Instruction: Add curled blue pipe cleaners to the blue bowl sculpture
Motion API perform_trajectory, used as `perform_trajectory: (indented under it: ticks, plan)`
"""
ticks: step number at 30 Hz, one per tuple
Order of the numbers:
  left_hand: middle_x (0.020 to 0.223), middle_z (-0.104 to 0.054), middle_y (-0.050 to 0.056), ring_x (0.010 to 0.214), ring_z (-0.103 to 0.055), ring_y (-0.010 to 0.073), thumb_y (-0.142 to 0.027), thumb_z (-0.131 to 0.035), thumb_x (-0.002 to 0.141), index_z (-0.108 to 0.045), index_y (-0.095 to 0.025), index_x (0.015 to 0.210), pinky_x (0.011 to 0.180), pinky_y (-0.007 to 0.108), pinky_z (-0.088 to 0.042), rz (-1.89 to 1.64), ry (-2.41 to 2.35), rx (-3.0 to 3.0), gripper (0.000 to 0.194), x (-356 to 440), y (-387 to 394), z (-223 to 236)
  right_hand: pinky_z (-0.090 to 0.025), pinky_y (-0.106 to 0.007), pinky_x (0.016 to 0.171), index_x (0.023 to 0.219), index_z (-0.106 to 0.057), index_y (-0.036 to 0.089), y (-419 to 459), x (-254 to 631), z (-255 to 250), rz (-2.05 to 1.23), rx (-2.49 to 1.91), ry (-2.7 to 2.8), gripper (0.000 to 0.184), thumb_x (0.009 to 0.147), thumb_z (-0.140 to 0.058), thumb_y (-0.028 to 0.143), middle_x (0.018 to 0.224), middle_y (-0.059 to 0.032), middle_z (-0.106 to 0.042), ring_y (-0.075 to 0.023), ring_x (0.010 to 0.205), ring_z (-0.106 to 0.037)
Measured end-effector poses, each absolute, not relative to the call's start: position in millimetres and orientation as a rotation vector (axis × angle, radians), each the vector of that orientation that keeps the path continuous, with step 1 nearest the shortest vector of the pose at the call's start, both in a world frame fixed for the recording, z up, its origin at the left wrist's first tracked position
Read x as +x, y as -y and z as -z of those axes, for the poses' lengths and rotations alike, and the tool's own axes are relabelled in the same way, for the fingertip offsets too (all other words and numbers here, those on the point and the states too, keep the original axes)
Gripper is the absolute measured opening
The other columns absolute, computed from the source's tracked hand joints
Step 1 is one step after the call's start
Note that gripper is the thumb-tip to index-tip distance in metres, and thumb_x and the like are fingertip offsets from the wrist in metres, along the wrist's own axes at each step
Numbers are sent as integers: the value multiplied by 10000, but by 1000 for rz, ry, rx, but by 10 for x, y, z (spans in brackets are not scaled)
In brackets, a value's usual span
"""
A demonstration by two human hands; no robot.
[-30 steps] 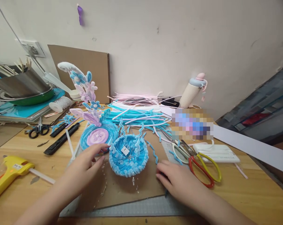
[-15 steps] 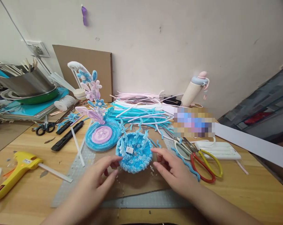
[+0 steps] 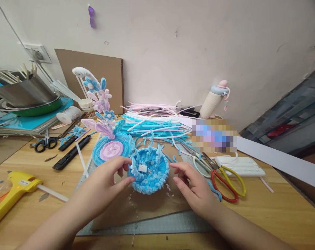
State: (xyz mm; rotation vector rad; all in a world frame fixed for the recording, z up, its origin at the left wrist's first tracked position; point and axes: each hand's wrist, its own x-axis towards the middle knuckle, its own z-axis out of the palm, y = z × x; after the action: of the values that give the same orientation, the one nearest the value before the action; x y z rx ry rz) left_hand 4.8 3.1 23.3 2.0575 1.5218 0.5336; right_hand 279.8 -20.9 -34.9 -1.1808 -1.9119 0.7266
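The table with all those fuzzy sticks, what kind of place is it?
Probably a craft corner, though I can't tell if it's a home or workshop: there's a yellow glue gun, red-and-yellow scissors and a pile of fuzzy sticks.

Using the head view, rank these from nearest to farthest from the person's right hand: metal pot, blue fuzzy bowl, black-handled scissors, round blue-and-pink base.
From the right hand:
1. Blue fuzzy bowl: just to its left.
2. Round blue-and-pink base: behind the bowl, leftward.
3. Black-handled scissors: well to the left.
4. Metal pot: back left, beyond the scissors.
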Motion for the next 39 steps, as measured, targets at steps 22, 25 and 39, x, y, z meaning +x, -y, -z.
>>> perform_trajectory:
  ticks: [22,25,39]
  plan:
    - [824,-680,-17,783,-619,143,-303,-614,879,-677,-232,851,716,265,-476,-647,-1176,2114,99,146,-225,-78,-406,-421,975,1032,-570,282,94,2755,441,-614,-1109,1497,165,927,-492,182,1070,-54,-530,-232,1063,-512]
    - [873,-699,-4,824,-639,148,-306,-601,896,-705,-243,888,736,266,-492,-660,-1149,2094,122,161,-225,-20,-391,-432,996,1038,-570,287,107,2755,458,-653,-1098,1512,177,927,-493,173,1092,-54,-521,-231,1080,-508]
    - [738,-671,-23,690,-605,137,-263,-636,857,-675,-230,794,663,261,-478,-783,-1270,2169,81,186,-196,46,-428,-410,984,1129,-579,286,124,2763,413,-528,-1058,1855,276,918,-491,133,1158,-58,-599,-230,1116,-553]
